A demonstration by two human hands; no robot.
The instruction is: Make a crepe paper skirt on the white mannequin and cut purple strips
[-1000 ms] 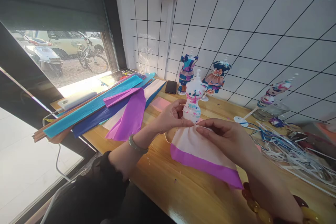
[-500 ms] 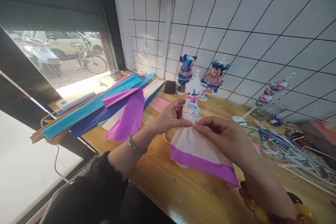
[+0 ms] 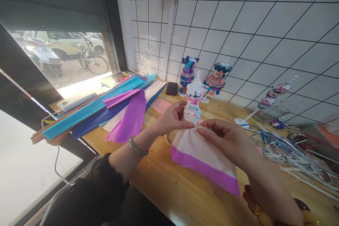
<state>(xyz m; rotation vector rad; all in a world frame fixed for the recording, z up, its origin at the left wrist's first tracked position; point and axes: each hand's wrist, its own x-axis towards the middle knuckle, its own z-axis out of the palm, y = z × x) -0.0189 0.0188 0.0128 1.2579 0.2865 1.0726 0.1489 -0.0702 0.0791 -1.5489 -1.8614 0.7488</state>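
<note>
Over the surface (image 3: 153, 173), your left hand (image 3: 169, 119) has fingers round the form (image 3: 193, 104), thumb at the sheet (image 3: 203, 150); your right hand (image 3: 229, 134) pinches the sheet's gathered top against the hips

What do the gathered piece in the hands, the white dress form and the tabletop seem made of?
Gathered piece: thin, matte crepe paper or fabric; soft folds show.
White dress form: probably hard plastic; smooth, slight sheen.
Tabletop: wood or wood-look laminate, glossy; grain and a bright reflection show.

Small coloured lettering (image 3: 128, 73), on a flat black item (image 3: 119, 75), too blurred to read
</note>
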